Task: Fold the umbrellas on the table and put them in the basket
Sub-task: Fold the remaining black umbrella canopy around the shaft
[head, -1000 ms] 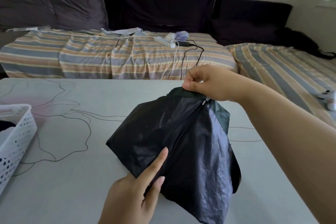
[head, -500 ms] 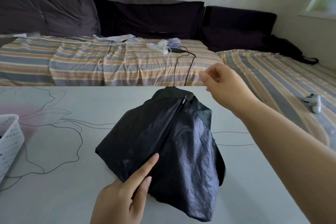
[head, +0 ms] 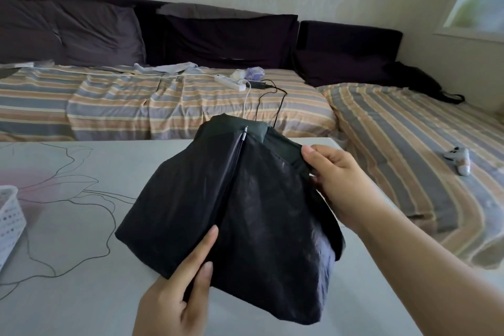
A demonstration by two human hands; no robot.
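Observation:
A black umbrella [head: 253, 213] lies half collapsed on the grey table [head: 68, 281], its loose canopy bunched up and one metal rib running up its middle. My left hand [head: 180, 289] holds its near end, index finger stretched along the fabric; what the curled fingers grip is hidden under the cloth. My right hand [head: 335, 180] pinches a fold of the canopy at the right edge. A corner of the white perforated basket [head: 11, 218] shows at the far left of the table.
Behind the table stands a striped sofa bed [head: 136, 101] with dark cushions, a white power strip [head: 230, 82] and trailing cables. A small white controller [head: 459, 161] lies on the striped mattress to the right.
My right hand let go of the umbrella's top, swung out to the right, then came down and took hold of the canopy's right edge. The view shifted rightwards, so less of the basket shows.

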